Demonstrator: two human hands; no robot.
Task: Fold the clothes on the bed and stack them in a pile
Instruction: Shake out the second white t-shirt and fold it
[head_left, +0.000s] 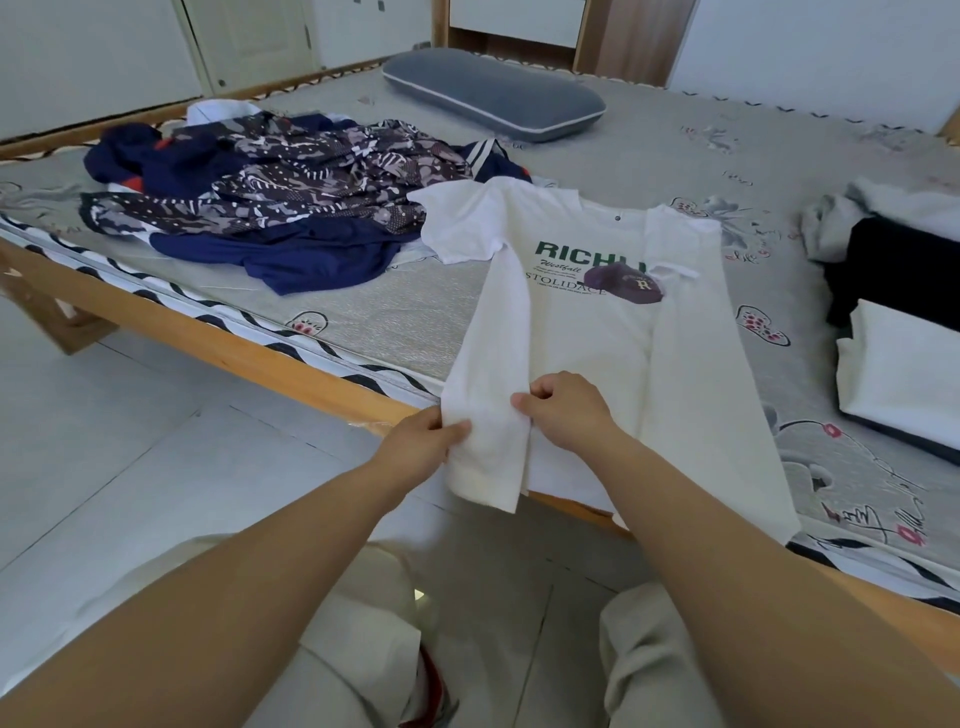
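Head view: the white cotton printed T-shirt (597, 332) lies on the patterned grey bed (395, 322), its hem overhanging the near edge. Left hand (421, 447) and right hand (566, 410) fingers pinch the folded-in left panel. Advise keeping the fold edge straight and smoothing upward beyond the fingers.

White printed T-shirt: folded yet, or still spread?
Partly folded: the white T-shirt has both sides turned inward, full length flat; left hand and right hand grip its hem.
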